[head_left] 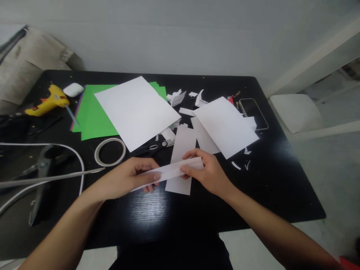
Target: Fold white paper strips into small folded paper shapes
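Note:
A narrow white paper strip [171, 170] is stretched between my two hands above the black table. My left hand [140, 175] pinches its left part, thumb on top and fingers beneath. Near the strip's right end, my right hand [206, 170] grips it between thumb and fingers. Beneath the strip lies a wider white paper piece [180, 187], partly covered by it and by my right hand. Just beyond my hands rest black-handled scissors [153, 147], half hidden under a large white sheet [137, 112].
Green sheets [95, 112] lie behind the roll of tape [96, 155]. A yellow glue gun [47, 103], a white case [73, 89] and cables [75, 153] are at left. Paper scraps [177, 98], another white sheet [225, 125] and a phone [257, 112] lie toward the right.

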A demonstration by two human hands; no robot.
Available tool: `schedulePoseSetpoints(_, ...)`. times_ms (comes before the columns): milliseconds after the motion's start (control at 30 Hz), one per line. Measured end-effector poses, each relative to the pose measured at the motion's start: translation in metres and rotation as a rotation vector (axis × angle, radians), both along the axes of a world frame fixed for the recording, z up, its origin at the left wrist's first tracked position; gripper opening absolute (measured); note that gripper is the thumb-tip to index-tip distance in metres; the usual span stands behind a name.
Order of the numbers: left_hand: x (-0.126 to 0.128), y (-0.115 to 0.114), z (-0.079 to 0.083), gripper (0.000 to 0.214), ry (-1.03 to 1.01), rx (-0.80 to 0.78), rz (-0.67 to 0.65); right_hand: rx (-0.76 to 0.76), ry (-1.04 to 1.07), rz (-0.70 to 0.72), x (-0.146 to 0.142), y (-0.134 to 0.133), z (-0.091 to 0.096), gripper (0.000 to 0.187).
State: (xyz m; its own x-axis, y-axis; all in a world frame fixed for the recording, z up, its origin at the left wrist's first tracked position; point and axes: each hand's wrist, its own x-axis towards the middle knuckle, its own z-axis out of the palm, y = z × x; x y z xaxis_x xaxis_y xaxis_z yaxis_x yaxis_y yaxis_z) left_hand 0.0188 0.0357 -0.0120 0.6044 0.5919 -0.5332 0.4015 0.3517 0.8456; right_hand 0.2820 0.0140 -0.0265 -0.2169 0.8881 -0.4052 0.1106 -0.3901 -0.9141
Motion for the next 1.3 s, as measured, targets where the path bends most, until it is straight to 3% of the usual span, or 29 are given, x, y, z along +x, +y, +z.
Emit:
schedulePoseSetpoints(200, -0.012, 0.000, 0.005, 0.027, 0.072, 0.202, 0.170, 0.126, -0.209, 0.107, 0.011, 0.002, 0.006, 0.023)
schedulePoseSetpoints(300, -0.011, -0.011, 0.004, 0.023, 0.113, 0.244, 0.146, 0.384, -0.398, 0.162, 0.011, -0.008, 0.008, 0.010)
schedulePoseSetpoints(367, -0.012, -0.020, 0.001, 0.019, 0.148, 0.302, 0.117, 0.640, -0.493, 0.139, 0.009, -0.017, 0.007, 0.006)
schedulePoseSetpoints(433, -0.013, -0.027, -0.001, 0.016, 0.162, 0.397, 0.085, 0.856, -0.510, 0.169, 0.005, -0.028, 0.003, 0.010)
schedulePoseSetpoints(533, -0.015, -0.033, -0.005, 0.016, 0.165, 0.581, 0.033, 1.012, -0.456, 0.309, -0.003, -0.043, -0.007, 0.019)
schedulePoseSetpoints(700, -0.008, -0.046, -0.015, 0.019, 0.247, 0.889, 0.098, 1.122, -0.658, 0.428, -0.011, -0.059, -0.023, 0.027)
schedulePoseSetpoints(800, 0.005, -0.069, -0.025, 0.025, 0.352, 1.136, 0.183, 1.185, -0.729, 0.432, -0.011, -0.064, -0.027, 0.027)
schedulePoseSetpoints(900, 0.021, -0.099, -0.034, 0.036, 0.406, 1.273, 0.216, 1.208, -0.740, 0.414, -0.011, -0.066, -0.029, 0.028)
schedulePoseSetpoints(1067, 0.038, -0.129, -0.044, 0.048, 0.517, 1.346, 0.068, 1.205, -0.722, 0.372, -0.011, -0.066, -0.029, 0.026)
schedulePoseSetpoints(1300, 0.037, -0.132, -0.047, 0.050, 0.591, 1.343, 0.002, 1.208, -0.706, 0.353, -0.009, -0.068, -0.033, 0.026)
